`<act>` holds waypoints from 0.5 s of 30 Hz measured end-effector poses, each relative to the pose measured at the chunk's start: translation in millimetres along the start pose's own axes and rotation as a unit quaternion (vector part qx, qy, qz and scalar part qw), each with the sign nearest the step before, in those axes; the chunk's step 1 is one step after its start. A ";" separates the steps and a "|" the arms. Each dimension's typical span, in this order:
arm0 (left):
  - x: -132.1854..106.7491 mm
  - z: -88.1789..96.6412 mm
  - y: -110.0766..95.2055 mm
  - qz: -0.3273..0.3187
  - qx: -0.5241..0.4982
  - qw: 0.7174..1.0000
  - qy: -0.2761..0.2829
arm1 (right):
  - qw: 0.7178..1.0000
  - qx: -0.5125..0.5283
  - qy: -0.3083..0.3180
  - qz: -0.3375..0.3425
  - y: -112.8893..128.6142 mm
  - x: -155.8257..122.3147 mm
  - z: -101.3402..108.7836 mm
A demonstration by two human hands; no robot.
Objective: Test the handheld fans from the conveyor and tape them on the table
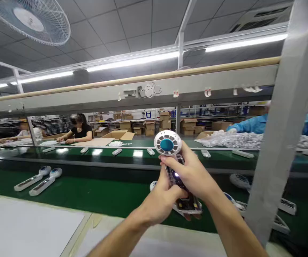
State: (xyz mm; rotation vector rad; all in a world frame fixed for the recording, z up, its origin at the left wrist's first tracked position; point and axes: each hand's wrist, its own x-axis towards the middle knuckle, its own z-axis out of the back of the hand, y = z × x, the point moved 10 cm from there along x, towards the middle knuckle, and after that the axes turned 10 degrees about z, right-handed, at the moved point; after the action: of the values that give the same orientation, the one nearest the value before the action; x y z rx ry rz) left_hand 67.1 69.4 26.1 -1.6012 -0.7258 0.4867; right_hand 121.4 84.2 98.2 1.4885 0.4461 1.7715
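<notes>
Handheld fan (170, 153) clasped by left hand (160, 203) and right hand (193, 175) at 6 o'clock; loose grip risks dropping onto conveyor belt (89, 192).

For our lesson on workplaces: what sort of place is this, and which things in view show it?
Most likely a factory assembly line. Both hands hold a handheld fan above a green conveyor belt carrying identical fans, with stacked cardboard boxes behind.

I am finding nothing readable from my seat: the small tags (175, 93) hanging on the grey beam (89, 100) are showing only blurred marks. The cardboard boxes (188, 125) at the back are showing no legible print either.
</notes>
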 end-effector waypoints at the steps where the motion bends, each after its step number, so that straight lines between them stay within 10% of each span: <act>1: 0.1 0.2 0.1 0.002 -0.002 1.000 -0.003 | 1.000 -0.003 0.000 0.001 -0.7 -0.3 0.7; 15: 1.1 5.2 3.5 0.013 0.011 1.000 -0.004 | 1.000 -0.020 0.007 -0.010 -7.3 0.6 -5.8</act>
State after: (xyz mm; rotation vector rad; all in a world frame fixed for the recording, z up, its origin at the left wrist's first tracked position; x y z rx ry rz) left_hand 65.0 73.6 22.0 -1.5911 -0.7047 0.5182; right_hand 118.3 90.5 92.1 1.4404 0.4277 1.7660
